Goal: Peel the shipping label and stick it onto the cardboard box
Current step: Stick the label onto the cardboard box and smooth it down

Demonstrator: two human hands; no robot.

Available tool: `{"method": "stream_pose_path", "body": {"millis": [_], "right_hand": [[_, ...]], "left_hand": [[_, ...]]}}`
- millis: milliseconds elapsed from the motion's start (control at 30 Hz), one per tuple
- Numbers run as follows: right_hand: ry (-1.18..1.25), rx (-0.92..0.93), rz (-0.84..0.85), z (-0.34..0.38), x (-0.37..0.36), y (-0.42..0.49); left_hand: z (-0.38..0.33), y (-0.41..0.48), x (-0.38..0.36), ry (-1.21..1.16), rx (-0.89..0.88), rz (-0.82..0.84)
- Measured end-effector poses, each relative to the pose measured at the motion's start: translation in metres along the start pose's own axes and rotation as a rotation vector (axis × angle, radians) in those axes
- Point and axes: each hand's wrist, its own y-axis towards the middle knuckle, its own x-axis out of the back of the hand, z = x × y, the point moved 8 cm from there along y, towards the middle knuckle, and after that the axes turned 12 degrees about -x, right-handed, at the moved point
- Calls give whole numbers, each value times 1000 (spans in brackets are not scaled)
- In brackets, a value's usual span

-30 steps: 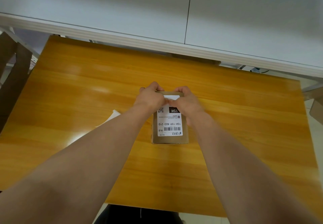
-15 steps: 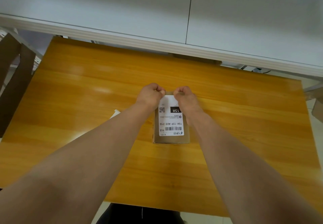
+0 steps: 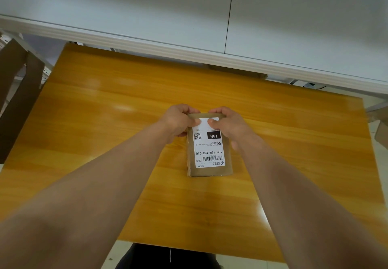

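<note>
A small brown cardboard box [image 3: 210, 171] lies flat in the middle of the wooden table [image 3: 105, 121]. A white shipping label [image 3: 209, 152] with a barcode, a QR code and a black "15H" block lies flat on its top face. My left hand [image 3: 178, 119] grips the box's far left corner, with the thumb resting on the label's far edge. At the far right corner my right hand [image 3: 227, 122] does the same, thumb pressed on the label's blank far strip. The two thumbs nearly meet.
Brown cardboard pieces [image 3: 14, 92] lean at the table's left side. More cardboard [image 3: 381, 132] shows at the right edge. A white ledge and wall [image 3: 189, 43] run behind the table. A flat brown piece [image 3: 237, 72] sits behind the far edge.
Half a second ago both hands were closed fists at the box's far edge. Now the thumbs lie on the label's far strip. The box has not moved.
</note>
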Motion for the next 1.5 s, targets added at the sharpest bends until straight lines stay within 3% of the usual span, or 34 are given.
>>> {"method": "stream_pose_path", "body": {"millis": [400,600,733,833,900,967,1100,1500], "right_hand": [[26,56,-91,5,12,-13],[-315,-39,-56,1,10,-15],[-372,16,-9,4,3,-21],[-421,103,9,9,-6,-26],[-433,148,42,11,-11,-29],[-460,175,51,9,-13,-31],[-543,170,34,0,-9,-29],[-452,214,53,-3,-10,-20]], "left_hand": [[5,-10,16,-100,55,-201],[11,-19,36,65,108,-297],[-13,-16,29,524,-63,-169],[-36,-18,-3,652,-260,44],[-33,-16,-16,752,-275,156],[-26,-14,-17,835,-243,161],[-22,-15,-4,811,-202,15],[-11,-13,4,639,-133,-84]]}}
